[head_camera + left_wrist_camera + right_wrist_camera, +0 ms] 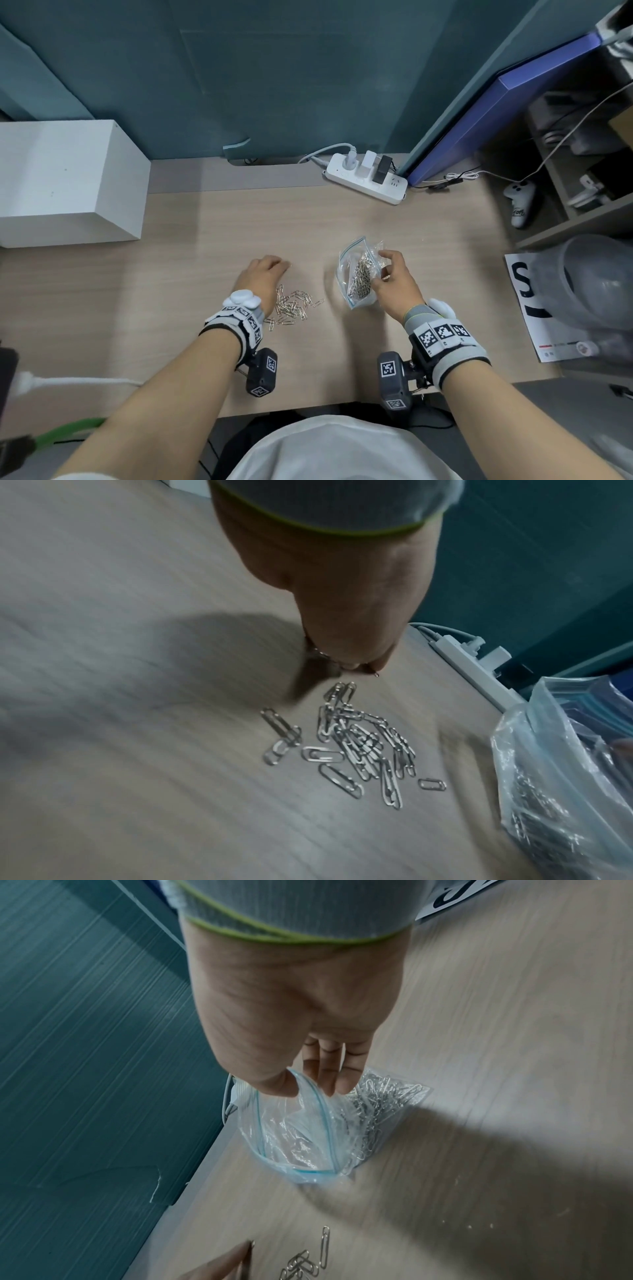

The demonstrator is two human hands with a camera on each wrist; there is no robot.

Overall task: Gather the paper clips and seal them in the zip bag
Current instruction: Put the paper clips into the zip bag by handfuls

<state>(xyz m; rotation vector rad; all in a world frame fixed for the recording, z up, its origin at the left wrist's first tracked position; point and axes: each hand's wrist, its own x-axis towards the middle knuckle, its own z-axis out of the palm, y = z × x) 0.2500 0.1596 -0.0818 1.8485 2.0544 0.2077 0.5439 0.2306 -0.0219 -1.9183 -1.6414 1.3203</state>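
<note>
A heap of loose silver paper clips (294,306) lies on the wooden table (205,240), just right of my left wrist. My left hand (283,266) is beyond the heap, knuckles up, with its fingertips (347,664) pinched on a few clips against the table. My right hand (380,267) holds a clear zip bag (358,274) with a blue seal strip, raised off the table to the right. Thumb and fingers (337,1080) pinch one lip of the bag's gaping mouth (294,1150). Many clips (387,1096) fill the bag's bottom.
A white power strip (366,178) with plugs lies at the table's back edge. A white box (65,181) stands at the left. A printed sheet (524,294) and a grey translucent container (596,281) sit at the right, beside a shelf holding a game controller (520,202).
</note>
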